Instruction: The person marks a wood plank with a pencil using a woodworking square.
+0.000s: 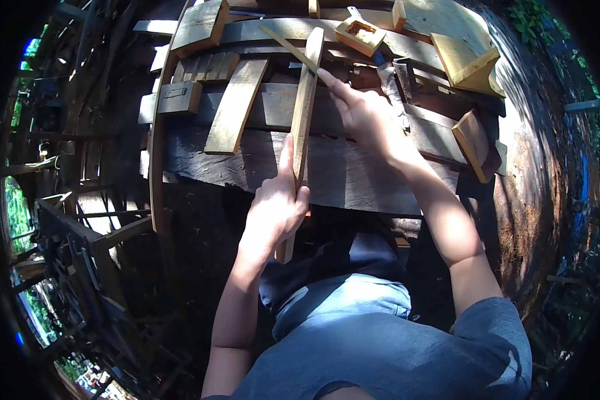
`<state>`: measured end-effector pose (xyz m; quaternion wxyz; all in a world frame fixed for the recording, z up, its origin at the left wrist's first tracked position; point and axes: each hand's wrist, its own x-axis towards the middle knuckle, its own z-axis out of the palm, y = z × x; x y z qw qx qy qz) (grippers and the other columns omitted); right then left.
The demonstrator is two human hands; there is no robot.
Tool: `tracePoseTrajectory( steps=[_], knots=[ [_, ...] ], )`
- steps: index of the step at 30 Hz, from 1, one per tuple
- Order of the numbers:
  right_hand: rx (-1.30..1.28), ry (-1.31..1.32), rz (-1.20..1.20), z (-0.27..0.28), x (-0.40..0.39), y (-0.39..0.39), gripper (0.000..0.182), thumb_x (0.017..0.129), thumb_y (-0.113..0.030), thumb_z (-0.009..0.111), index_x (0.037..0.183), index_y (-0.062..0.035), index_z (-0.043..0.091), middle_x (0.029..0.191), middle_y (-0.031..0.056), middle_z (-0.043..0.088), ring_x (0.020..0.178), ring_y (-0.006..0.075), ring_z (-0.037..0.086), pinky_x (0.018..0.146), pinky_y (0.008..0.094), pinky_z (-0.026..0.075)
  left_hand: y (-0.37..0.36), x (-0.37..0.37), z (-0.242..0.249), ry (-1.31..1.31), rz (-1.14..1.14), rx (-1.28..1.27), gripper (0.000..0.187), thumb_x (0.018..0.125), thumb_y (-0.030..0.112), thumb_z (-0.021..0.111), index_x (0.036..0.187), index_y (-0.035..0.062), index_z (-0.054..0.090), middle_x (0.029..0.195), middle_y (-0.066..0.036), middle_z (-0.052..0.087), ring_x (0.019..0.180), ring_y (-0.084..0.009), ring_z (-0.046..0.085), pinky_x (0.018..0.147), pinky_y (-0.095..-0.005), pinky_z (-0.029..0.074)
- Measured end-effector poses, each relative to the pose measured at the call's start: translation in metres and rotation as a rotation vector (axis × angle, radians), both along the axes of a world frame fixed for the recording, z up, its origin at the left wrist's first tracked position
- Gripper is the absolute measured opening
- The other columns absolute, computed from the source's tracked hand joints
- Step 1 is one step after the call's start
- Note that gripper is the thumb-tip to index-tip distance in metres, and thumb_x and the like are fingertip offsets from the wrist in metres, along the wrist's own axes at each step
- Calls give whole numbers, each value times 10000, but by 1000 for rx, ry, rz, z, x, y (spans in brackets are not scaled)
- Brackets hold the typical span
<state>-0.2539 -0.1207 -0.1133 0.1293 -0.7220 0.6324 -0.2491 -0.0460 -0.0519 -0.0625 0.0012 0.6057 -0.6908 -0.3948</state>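
A long, narrow wooden bar [305,100] points away from my body across the near edge of the wooden bench [353,180]. My left hand [277,203] grips its near part, with the index finger stretched along it and the thumb at its side. The bar's lower end shows below that hand. My right hand [367,120] holds a thin, flat strip [288,48] between its fingers, index finger extended. The strip lies slantwise across the far part of the bar, its tip towards the upper left.
Left of the bar lie a pale board [237,110], a small wooden block [179,98] and a larger block [200,28]. A hollowed wooden box [360,35] sits beyond my right hand. Angled wood pieces [470,63] lie at right, beside a large trunk [527,187].
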Motion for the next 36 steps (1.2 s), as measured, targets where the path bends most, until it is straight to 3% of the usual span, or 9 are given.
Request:
tracePoseTrajectory(
  steps=[4,6,12,13,16,20,26,33,36],
  knots=[
    [2,-16,-91,-27,-12,-69,309,987,-303,481,1166,-102,634,777,201,693,688,378,698,613,468,585,-4,3,-1,85,-21,-31,883,863,181,556,1567,77,33,760,-319,656,774,-489,671,798,-530,564],
    [-47,8,-101,-25,-11,-77,320,987,-290,486,1223,-123,623,779,185,699,660,366,693,598,463,582,-2,0,-1,18,35,33,888,860,146,561,1582,156,44,860,-341,670,835,-468,689,842,-493,539],
    [52,-199,-17,5,8,6,435,997,-260,486,1430,-297,487,720,180,678,581,319,672,544,438,563,-1,3,-4,35,5,-14,875,868,164,554,1578,135,43,848,-367,648,860,-500,664,860,-519,516],
    [-11,-22,-15,3,5,7,430,993,-261,497,1420,-304,492,711,189,673,589,334,673,550,445,565,-2,1,-1,14,6,-12,876,865,165,553,1578,137,44,852,-365,649,864,-499,664,861,-518,517],
    [121,-72,-17,11,-4,-29,446,1007,-269,473,1452,-275,450,837,190,697,716,371,686,684,480,557,0,1,-6,-4,3,-34,880,855,161,548,1579,142,48,862,-357,656,861,-498,668,864,-517,521],
    [-3,113,-92,-59,-16,-105,414,998,-240,470,1399,-143,497,843,207,689,697,365,687,654,458,581,-1,1,-4,18,27,-4,887,856,162,549,1581,145,39,845,-341,665,823,-478,679,841,-512,533],
    [86,90,-21,12,3,-1,436,989,-249,497,1421,-298,484,758,187,687,612,358,679,579,474,573,3,2,-5,17,-8,-79,880,857,165,543,1575,114,37,784,-351,640,801,-492,666,802,-525,530],
    [-29,-3,-70,-47,-18,-90,412,996,-205,485,1406,-242,503,837,198,695,684,382,681,621,471,559,0,0,-4,26,-9,-42,890,844,140,542,1577,123,38,799,-338,655,795,-455,687,810,-513,547],
    [-21,215,-64,-40,-14,-92,418,996,-212,488,1412,-247,508,825,186,692,695,362,686,652,457,562,-1,0,-2,-7,5,-15,887,868,155,557,1585,157,34,832,-336,667,796,-451,693,825,-472,550]
  ],
)
